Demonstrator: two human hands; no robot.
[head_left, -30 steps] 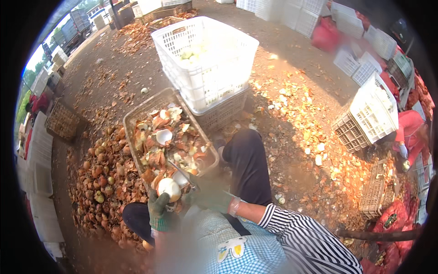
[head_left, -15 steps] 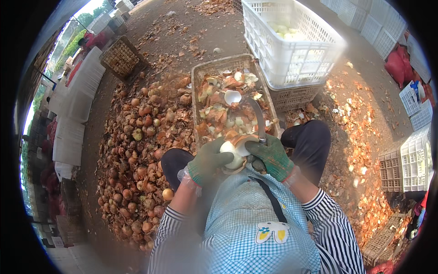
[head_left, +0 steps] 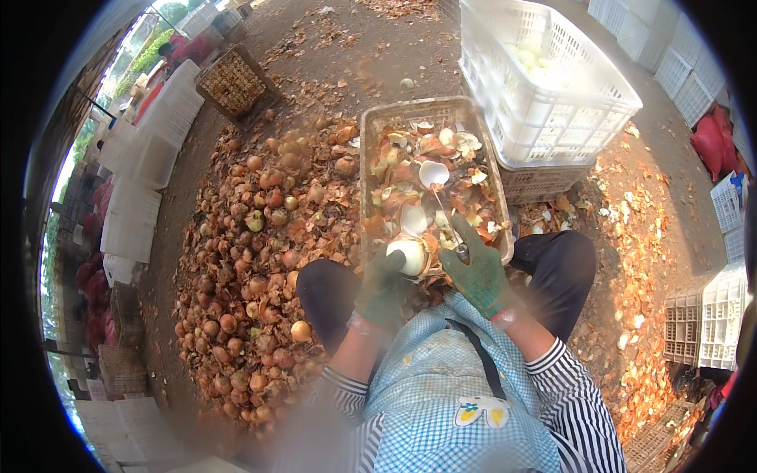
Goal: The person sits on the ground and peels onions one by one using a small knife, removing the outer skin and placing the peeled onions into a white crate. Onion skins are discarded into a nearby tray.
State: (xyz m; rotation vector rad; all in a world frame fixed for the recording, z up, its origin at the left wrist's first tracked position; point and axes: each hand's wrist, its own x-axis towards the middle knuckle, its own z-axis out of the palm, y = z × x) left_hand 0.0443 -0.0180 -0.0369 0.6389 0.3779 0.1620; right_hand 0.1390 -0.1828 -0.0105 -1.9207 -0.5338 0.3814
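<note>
My left hand (head_left: 380,285), in a green glove, is closed around a peeled white onion (head_left: 407,257) at the near end of a grimy plastic tray (head_left: 370,165) full of onion skins and pale scraps. My gloved right hand (head_left: 479,273) grips a knife (head_left: 447,219) just right of the onion, blade pointing forward over the scraps. A cupped piece of pale onion (head_left: 434,173) lies on top of them. A loose pile of unpeeled onions (head_left: 248,331) covers the ground left of my knees.
White crates with peeled onions (head_left: 552,130) are stacked beyond the tray on the right. More crates stand left (head_left: 126,221) and right (head_left: 710,315). Red sacks (head_left: 710,142) lie at the right. A person in red (head_left: 185,49) is far left.
Since half a second ago my hands have moved forward from my apron toward the tray and slightly apart, the knife now lying lower over the scraps. The view has swung, shifting the surroundings.
</note>
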